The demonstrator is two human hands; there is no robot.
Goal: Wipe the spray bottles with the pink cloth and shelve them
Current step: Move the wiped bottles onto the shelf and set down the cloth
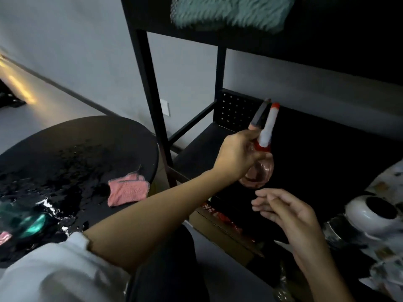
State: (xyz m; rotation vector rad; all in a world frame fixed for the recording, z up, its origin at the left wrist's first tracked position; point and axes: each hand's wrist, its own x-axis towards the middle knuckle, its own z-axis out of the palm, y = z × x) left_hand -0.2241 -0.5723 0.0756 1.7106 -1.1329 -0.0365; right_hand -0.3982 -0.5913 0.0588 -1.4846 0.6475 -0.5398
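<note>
**Spray bottle held up at the shelf**

Spray bottle (259, 158), with a clear pinkish round body, red collar and white-and-red trigger head, sits in our left hand (236, 156), lifted in front of the black metal shelf unit (150, 88). Our fingers close around its neck just below the collar; the round body hangs at about 5 o'clock from the grip and the nozzle points up toward 1 o'clock. We cannot tell whether it touches the shelf board.

Our right hand (290, 212) hovers below the bottle, at 5 o'clock from it, fingers loosely spread and holding nothing, close to the base but apart from it.

At 9 o'clock from the bottle stands a round black table (76, 144), its top wet and glistening. On it the pink cloth (127, 190) lies crumpled near the right edge, and a blurred green bottle (26, 221) lies at the far left. Behind runs a pale grey wall (76, 44). A fluffy teal cloth (229, 12) rests on the upper shelf at 12 o'clock. A white rounded object (370, 214) sits at 3 o'clock from our right hand.
</note>
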